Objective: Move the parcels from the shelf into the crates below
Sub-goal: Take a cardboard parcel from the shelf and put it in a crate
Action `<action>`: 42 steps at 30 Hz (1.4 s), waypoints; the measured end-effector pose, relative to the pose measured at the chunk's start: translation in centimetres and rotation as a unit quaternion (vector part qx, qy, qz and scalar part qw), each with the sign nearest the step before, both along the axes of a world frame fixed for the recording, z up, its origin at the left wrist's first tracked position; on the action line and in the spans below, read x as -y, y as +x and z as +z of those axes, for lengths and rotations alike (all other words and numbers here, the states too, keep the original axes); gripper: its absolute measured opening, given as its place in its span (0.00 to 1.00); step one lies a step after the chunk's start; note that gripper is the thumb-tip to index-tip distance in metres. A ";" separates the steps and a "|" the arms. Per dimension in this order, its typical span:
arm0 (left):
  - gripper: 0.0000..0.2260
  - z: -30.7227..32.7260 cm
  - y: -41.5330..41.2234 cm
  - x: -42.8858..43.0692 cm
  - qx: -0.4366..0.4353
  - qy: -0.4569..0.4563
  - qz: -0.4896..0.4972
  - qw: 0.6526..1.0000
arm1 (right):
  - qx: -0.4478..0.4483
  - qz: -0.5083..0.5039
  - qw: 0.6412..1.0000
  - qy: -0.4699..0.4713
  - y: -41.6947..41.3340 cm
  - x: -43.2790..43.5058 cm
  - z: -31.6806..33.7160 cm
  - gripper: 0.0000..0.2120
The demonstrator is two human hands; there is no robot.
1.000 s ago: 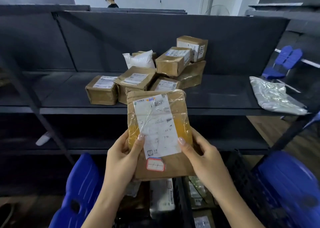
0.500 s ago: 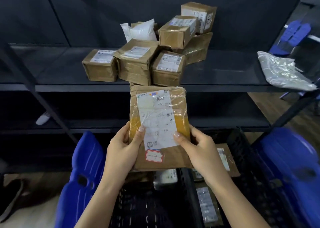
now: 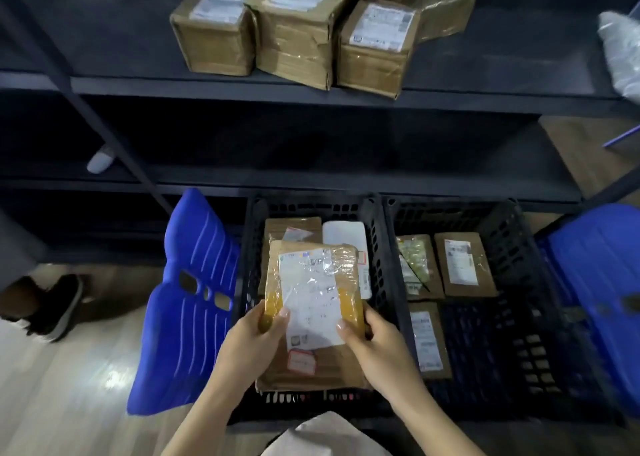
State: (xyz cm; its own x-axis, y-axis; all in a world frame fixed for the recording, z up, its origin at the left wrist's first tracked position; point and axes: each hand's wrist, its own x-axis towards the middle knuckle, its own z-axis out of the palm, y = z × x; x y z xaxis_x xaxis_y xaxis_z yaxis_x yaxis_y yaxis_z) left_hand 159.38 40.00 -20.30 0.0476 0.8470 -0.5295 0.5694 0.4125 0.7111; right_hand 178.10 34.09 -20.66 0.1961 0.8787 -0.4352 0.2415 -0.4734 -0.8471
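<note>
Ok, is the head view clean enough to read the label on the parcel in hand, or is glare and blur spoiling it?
Head view: tape glare washes out the label on the held parcel, print unreadable; its edges smear, the right blue lid blurred; the shelf front bows from the wide lens, deep shadow beneath.

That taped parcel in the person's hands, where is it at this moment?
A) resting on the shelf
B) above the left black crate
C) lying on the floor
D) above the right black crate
B: the left hand and right hand hold the parcel over the left black crate, above other parcels lying inside.
</note>
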 end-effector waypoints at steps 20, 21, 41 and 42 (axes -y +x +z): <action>0.17 -11.2 -2.0 0.5 0.016 -0.170 0.035 0.985 | -0.004 0.008 0.993 -0.119 -3.3 0.3 -11.2 0.11; 0.18 -11.6 -2.0 0.5 0.021 -0.183 0.044 0.982 | -0.005 0.010 0.992 -0.124 -3.5 0.2 -11.6 0.11; 0.14 -19.8 -0.3 -0.8 -0.066 -0.126 0.093 0.985 | -0.013 0.001 0.972 -0.234 -5.9 -2.9 -21.6 0.15; 0.14 -20.3 -0.1 -1.1 -0.070 -0.123 0.099 0.985 | -0.012 0.009 0.972 -0.236 -6.0 -3.2 -22.2 0.16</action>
